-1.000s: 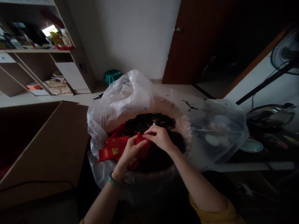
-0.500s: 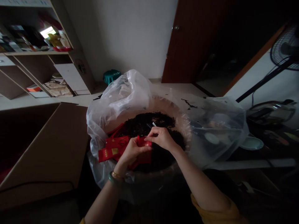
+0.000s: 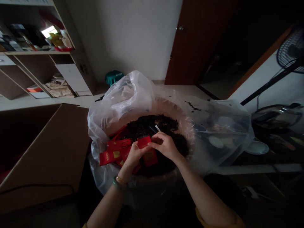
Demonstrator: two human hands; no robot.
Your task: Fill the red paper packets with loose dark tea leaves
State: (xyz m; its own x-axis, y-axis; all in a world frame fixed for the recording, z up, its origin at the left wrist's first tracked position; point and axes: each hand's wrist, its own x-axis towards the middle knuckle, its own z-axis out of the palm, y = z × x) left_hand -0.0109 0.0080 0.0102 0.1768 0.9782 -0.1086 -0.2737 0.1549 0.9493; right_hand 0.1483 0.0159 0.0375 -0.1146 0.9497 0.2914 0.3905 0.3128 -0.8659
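Head cam shows loose red packets (image 3: pixel 114 151) on the left of a plastic-lined tub (image 3: pixel 171 106), then the left hand (image 3: pixel 134 155) and right hand (image 3: pixel 165 145) pinching a red packet (image 3: pixel 150 157) over dark loose leaves (image 3: pixel 152 123). A slip could drop it in; fingers hide its top, so can't tell if it's open.

Red paper packets (image 3: pixel 111 157) (gold-labelled) in a loose heap

The pale floor (image 3: pixel 180 91) carries a plastic-lined tub (image 3: pixel 166 106) at the center, a cardboard box (image 3: pixel 42 142) at nine o'clock, and a green stool (image 3: pixel 114 77) at twelve (small, dimly lit).
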